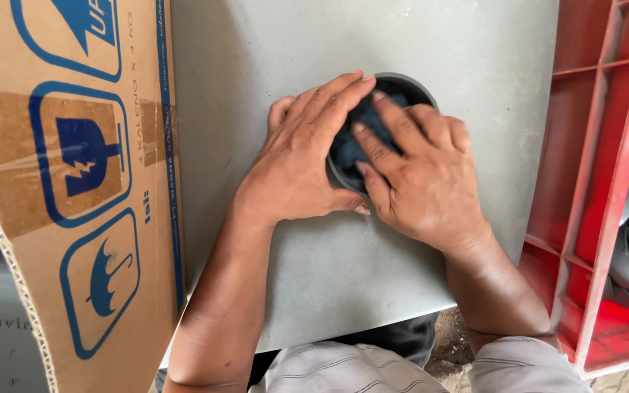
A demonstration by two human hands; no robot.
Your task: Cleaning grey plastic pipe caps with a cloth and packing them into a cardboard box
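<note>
Grey board (343,269), red crate (598,182), brown carton (52,196) with blue symbols.

Soft, even daylight filled the scene, bright without harsh glare. The grey tabletop (329,276) showed only faint shadows beneath the left hand (296,164) and right hand (420,185). Focus was sharp at centre. The cardboard box (67,189) at the left edge looked stretched by wide-angle distortion, and the red crate (598,182) glowed saturated.
</note>
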